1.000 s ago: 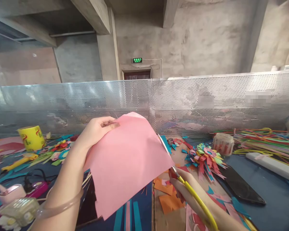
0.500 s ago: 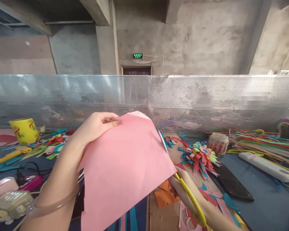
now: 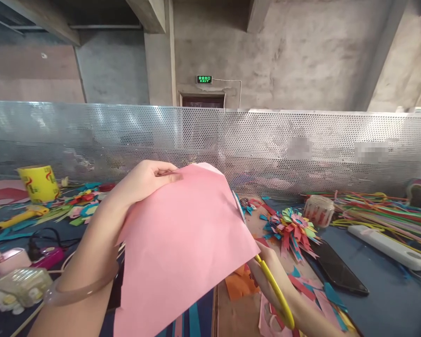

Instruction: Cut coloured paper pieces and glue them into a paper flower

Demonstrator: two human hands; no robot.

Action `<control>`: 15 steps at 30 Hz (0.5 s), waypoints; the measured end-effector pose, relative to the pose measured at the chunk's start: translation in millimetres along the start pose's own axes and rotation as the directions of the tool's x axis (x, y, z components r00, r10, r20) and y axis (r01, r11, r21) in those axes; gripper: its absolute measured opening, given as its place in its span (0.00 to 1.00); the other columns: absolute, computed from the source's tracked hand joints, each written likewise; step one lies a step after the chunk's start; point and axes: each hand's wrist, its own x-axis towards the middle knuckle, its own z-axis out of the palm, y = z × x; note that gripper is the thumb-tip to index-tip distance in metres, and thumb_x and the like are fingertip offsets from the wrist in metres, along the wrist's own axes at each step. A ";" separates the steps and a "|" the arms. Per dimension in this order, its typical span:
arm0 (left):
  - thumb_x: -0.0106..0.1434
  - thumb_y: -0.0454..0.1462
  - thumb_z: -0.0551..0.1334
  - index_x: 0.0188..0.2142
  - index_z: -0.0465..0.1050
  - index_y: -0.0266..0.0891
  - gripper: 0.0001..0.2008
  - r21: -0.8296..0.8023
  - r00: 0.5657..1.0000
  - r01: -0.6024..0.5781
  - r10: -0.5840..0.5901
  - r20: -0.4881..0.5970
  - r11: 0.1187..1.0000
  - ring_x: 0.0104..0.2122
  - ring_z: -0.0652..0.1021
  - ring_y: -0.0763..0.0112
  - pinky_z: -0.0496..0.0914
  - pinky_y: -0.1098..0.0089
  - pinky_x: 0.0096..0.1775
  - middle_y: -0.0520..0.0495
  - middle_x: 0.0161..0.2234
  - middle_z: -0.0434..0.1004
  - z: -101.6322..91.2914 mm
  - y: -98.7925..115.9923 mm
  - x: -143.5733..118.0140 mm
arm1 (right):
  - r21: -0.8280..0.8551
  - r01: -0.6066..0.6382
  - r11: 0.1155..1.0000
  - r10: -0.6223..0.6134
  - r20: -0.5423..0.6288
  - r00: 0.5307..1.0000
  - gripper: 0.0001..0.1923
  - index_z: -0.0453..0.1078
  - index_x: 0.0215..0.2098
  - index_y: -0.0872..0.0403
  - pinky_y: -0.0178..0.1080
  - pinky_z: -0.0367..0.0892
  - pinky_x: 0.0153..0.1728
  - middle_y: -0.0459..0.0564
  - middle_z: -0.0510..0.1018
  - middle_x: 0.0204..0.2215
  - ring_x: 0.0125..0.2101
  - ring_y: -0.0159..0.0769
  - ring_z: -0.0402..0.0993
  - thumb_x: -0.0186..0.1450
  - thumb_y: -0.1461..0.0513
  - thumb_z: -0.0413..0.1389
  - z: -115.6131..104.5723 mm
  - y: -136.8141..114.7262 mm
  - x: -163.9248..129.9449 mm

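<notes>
A person's left hand (image 3: 143, 180) pinches the top edge of a large pink paper sheet (image 3: 182, 243), thumb on the near face and fingers curled behind, holding it up above the worktop (image 3: 389, 299). A clear bangle (image 3: 80, 292) circles the left wrist. The right hand (image 3: 270, 276) is closed around yellow-handled scissors (image 3: 263, 269); their blades run up along the sheet's right edge, touching it, though the blades are too narrow to tell whether they are parted.

The raised sheet hides much of the worktop's middle. Just right of it lies a brown cardboard board (image 3: 238, 318) strewn with orange, red and teal paper scraps (image 3: 240, 285). Near the scissors sits a multicoloured paper flower (image 3: 293, 229), with a black phone (image 3: 338, 269) just beside it and a roll of tape (image 3: 317, 209) behind. Farther right are a heap of coloured strips (image 3: 382, 208) and a white power strip (image 3: 389, 245). To the left stand a yellow tape roll (image 3: 39, 183), more paper cuttings (image 3: 77, 208), a yellow tool (image 3: 16, 220) and black cables (image 3: 44, 238). A perforated metal screen (image 3: 301, 150) closes off the worktop's far side, with a concrete wall and green exit sign (image 3: 204, 79) beyond.
</notes>
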 end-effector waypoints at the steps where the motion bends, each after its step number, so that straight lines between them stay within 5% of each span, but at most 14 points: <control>1: 0.53 0.46 0.62 0.32 0.75 0.38 0.14 0.010 1.000 0.004 -0.004 -0.001 1.000 0.30 0.73 0.74 0.63 0.77 0.31 0.53 0.29 0.77 -0.1 0.0 0.1 | -0.016 0.004 1.000 -0.004 -0.019 1.000 0.08 0.57 0.22 0.54 0.30 0.56 0.18 0.40 0.59 0.17 0.16 0.26 0.58 0.56 0.58 0.46 1.4 2.8 0.5; 15: 0.52 0.46 0.62 0.33 0.76 0.40 0.14 0.017 1.000 0.011 -0.010 -0.027 1.000 0.32 0.75 0.72 0.65 0.77 0.31 0.54 0.30 0.79 -0.4 -1.4 -1.0 | -0.099 0.100 0.990 -0.101 -0.012 0.995 0.10 0.52 0.21 0.54 0.29 0.49 0.18 0.40 0.55 0.18 0.20 0.26 0.50 0.57 0.59 0.44 2.2 17.5 4.6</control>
